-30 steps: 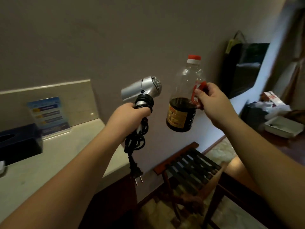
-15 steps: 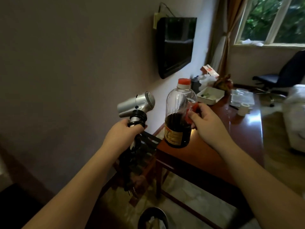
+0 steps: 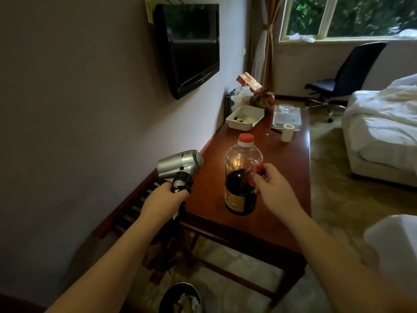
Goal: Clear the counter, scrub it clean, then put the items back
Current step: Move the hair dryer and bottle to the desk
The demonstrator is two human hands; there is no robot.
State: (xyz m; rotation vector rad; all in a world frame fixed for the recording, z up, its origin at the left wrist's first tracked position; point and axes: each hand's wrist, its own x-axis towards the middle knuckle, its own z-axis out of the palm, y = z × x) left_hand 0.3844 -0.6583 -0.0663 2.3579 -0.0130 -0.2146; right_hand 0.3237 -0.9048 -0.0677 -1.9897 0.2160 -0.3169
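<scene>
My left hand (image 3: 163,203) grips the handle of a silver hair dryer (image 3: 179,164), whose black cord is wound round the handle and hangs below my fist. My right hand (image 3: 272,187) holds the red handle of a clear plastic bottle (image 3: 241,177) with a red cap, a yellow label and dark sauce in its lower half. The bottle is upright over the near end of a reddish wooden desk (image 3: 286,177); whether its base touches the desk I cannot tell. The hair dryer is just past the desk's left edge.
Further along the desk are a white food box (image 3: 244,118), a small white cup (image 3: 287,132), clear plastic packaging (image 3: 286,116) and bags. A slatted wooden rack (image 3: 135,206) stands left of the desk, a bin (image 3: 180,298) below. A TV (image 3: 188,46), office chair (image 3: 345,75) and bed (image 3: 381,127) surround.
The view has swung right from the pale counter to the wooden desk. Both hands have carried the hair dryer and the bottle along, and the bottle has come down over the desk's near end.
</scene>
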